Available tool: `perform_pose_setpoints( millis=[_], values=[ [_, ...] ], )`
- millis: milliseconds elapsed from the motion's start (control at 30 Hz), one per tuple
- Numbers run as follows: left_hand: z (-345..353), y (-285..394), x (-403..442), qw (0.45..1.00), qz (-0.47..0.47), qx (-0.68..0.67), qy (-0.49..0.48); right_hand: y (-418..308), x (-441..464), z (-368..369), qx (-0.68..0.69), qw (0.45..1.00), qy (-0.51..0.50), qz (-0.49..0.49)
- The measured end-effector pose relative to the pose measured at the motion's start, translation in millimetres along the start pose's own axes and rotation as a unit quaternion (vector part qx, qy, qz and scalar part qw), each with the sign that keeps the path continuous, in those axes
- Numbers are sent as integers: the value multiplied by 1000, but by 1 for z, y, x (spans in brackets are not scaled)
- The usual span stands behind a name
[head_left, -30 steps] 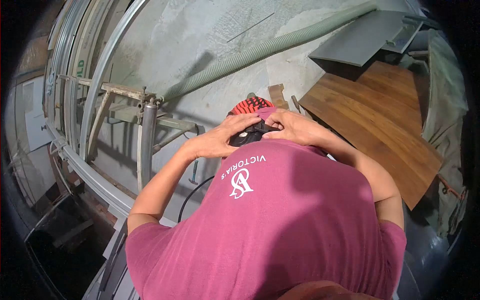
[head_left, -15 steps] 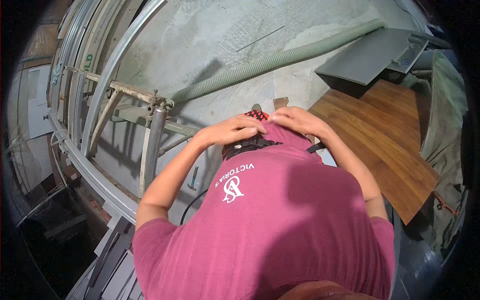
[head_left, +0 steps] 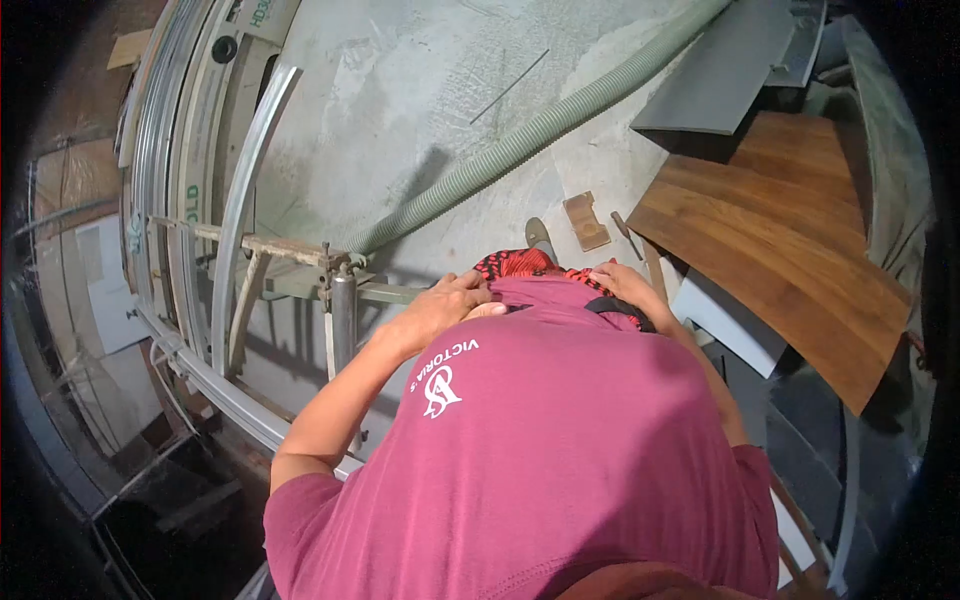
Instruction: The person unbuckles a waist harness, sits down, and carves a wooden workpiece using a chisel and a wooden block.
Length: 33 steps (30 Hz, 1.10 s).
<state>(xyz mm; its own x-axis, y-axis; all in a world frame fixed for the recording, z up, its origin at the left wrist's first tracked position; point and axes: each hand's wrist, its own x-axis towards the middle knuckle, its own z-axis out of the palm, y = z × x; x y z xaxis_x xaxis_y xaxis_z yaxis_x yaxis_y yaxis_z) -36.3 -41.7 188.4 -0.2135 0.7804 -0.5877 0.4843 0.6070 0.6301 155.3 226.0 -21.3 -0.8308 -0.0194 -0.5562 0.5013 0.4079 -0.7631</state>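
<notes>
My left hand [head_left: 445,312] rests at the left front of my waist, on the hem of the maroon T-shirt [head_left: 570,400]. Its thumb stands apart from the fingers, which bend slightly over the cloth. On the other side, my right hand [head_left: 632,287] lies against my hip with its fingers stretched over red-and-black patterned trousers [head_left: 518,264]. A black strap [head_left: 622,310] shows beside the right wrist, partly covered by the shirt. I see no tool in either hand, though the undersides of both are hidden.
A ribbed hose [head_left: 540,130] crosses the concrete floor. Metal lengths lie over a stand [head_left: 342,310] on the left. Wooden boards [head_left: 770,230] and a grey panel [head_left: 710,75] are at right. A notched wood piece [head_left: 586,222] and a hammer-like tool [head_left: 628,236] lie ahead.
My hands have moved apart, from the middle of the waist toward the hips. The view has shifted, bringing a foot and the notched wood piece into clearer sight.
</notes>
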Motion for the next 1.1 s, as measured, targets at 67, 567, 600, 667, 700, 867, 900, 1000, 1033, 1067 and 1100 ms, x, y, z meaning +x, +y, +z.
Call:
perform_pose_setpoints(
  millis=[67, 567, 600, 667, 700, 867, 900, 1000, 1033, 1067, 1100],
  values=[
    [-8, 6, 0, 1000, -18, -7, -22, 10, 4, 6, -13, 1000, -4, 18],
    [-3, -9, -24, 952, -132, -273, -43, -176, 20, -31, -66, 975, -140, -160],
    [2, -10, -26, 947, -132, -293, -22, -183, 22, -34, -76, 971, -153, -167],
    [9, -13, -32, 934, -135, -329, 21, -199, 28, -35, -96, 962, -179, -183],
    [11, -12, -35, 933, -134, -331, 30, -204, 29, -31, -122, 961, -164, -187],
    [22, -7, -48, 938, -99, -311, 116, -215, 39, -23, -206, 940, -137, -234],
    [25, -9, -50, 937, -97, -314, 122, -214, 43, -19, -215, 939, -137, -232],
    [34, -13, -54, 931, -80, -329, 138, -217, 50, -15, -203, 937, -152, -240],
    [31, -10, -57, 932, -86, -329, 124, -218, 51, -13, -173, 939, -162, -248],
    [29, -7, -58, 934, -90, -328, 111, -219, 52, -13, -175, 938, -164, -248],
    [28, -5, -58, 933, -89, -330, 113, -221, 54, -14, -138, 946, -207, -210]
  ],
)
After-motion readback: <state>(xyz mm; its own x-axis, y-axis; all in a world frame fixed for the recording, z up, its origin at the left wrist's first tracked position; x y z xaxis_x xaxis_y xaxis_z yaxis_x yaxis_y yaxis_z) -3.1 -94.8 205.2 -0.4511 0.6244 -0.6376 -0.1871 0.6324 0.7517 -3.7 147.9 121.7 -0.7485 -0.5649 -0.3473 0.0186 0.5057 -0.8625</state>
